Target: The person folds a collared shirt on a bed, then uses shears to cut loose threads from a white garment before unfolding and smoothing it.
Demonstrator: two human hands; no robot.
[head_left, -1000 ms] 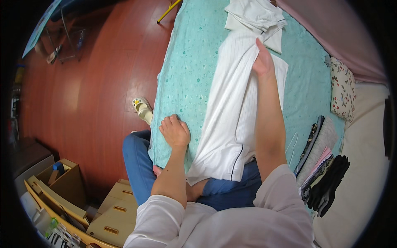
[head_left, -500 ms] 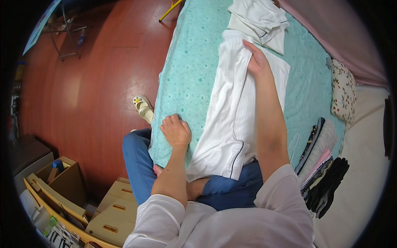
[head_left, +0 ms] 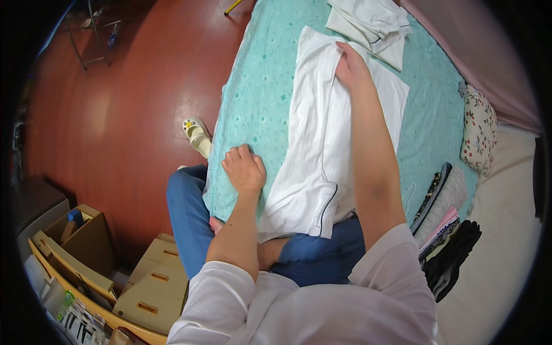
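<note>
White ribbed pajama trousers (head_left: 310, 115) with dark piping near one hem lie lengthwise on the bed, their near end reaching my lap. Toward their far end, my right hand (head_left: 353, 66) pinches the upper layer, thumb on top, the other fingers tucked beneath the fabric. My left hand (head_left: 244, 169) rests on the bed sheet to the left of the trousers, its fingers curled in and nothing seen in them. Just beyond the trousers lies a folded white garment (head_left: 374, 29) with similar dark piping.
A teal patterned sheet (head_left: 259, 86) covers the bed. Rolled clothes (head_left: 443, 207) and black garments (head_left: 454, 259) lie at my right, a cherry-print pillow (head_left: 478, 132) farther off. Beige drawer boxes (head_left: 152, 276) stand at lower left; a cream clog (head_left: 197, 137) shows beside the bed.
The trousers' far end has spread wider, its left corner shifting left. My right hand has moved slightly up and left with the fabric. My left hand stays on the sheet.
</note>
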